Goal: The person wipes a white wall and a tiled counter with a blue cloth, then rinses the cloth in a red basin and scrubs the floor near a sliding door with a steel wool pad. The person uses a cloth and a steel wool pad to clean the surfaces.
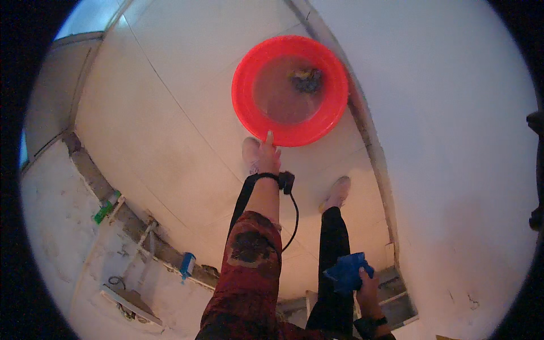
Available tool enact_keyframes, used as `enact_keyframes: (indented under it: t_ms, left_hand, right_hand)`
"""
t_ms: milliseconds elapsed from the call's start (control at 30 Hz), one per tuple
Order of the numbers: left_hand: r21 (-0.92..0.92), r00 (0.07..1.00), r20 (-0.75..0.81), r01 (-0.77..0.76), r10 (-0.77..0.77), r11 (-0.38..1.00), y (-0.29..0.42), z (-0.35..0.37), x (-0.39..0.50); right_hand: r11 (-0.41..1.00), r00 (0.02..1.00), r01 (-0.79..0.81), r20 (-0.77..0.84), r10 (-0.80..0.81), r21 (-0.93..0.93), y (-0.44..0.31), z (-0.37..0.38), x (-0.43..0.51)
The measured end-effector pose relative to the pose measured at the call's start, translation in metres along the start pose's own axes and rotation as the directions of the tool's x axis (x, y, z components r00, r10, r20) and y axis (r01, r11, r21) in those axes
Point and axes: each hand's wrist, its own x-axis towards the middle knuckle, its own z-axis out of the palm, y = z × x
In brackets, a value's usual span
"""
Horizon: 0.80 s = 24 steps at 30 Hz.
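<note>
My left hand (268,156) is at the near rim of a red plastic basin (243,91), one digit laid over the edge and the others partly hidden below it. Cloudy greyish water (272,97) fills the bottom of the basin. In the water lies a dark wad (308,80) with a yellowish part, perhaps a rag or sponge. I cannot tell whether the basin touches the floor. Lower down, beside my right leg, my right hand (368,290) grips a crumpled blue cloth (347,272).
A pale tiled floor (178,140) lies under my feet. A white wall (446,127) with a dark skirting (369,131) runs close on the right. Along the left wall are a green object (104,212), a blue box (187,264) and pipes (146,233). A black cable (296,212) hangs from my left wrist.
</note>
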Motion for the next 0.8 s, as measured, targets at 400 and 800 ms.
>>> enact_keyframes:
  t_ms: [400,800]
  left_hand:
    - [-0.141,0.979,0.193,0.087,-0.059,0.986,0.063,-0.021,-0.003]
    - [-0.262,0.927,0.374,0.118,-0.012,0.958,0.196,-0.091,-0.118]
  right_hand:
    - [0.997,1.0,0.015,-0.023,-0.017,-0.071,-0.064,0.031,-0.081]
    - [0.859,0.858,0.511,-0.044,-0.511,-0.028,-0.144,0.048,-0.158]
